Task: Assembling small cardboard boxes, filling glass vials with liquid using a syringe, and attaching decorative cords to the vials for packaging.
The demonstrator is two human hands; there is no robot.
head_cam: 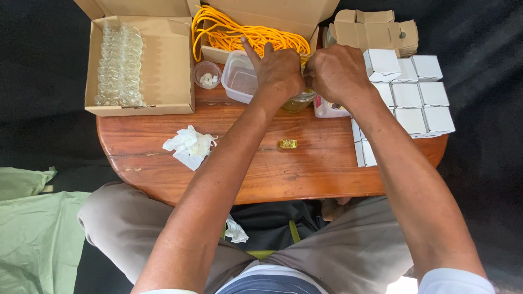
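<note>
Head view, looking down at round wooden table, my knees under its 6 o'clock edge.

Largest first: two open cardboard boxes. One at 10 o'clock holds rows of small clear vials, too many and too glassy to count. One at 12 o'clock holds a tangle of yellow cord.

White folded cartons stacked at 2–3 o'clock, about ten visible, some hidden by my right arm. Flat brown carton blanks piled behind them.

One clear plastic tub and one small round cup of white bits at 11–12 o'clock.

One jar of yellowish liquid at 12 o'clock, mostly hidden behind both hands.

My left hand is curled at the jar, index finger sticking up; what it grips I cannot tell. My right hand is closed into a fist just beside it, touching the jar top area; its contents are hidden too.

One crumpled white tissue at 8 o'clock. One small gold-coloured cap-like piece at table centre, untouched.
</note>
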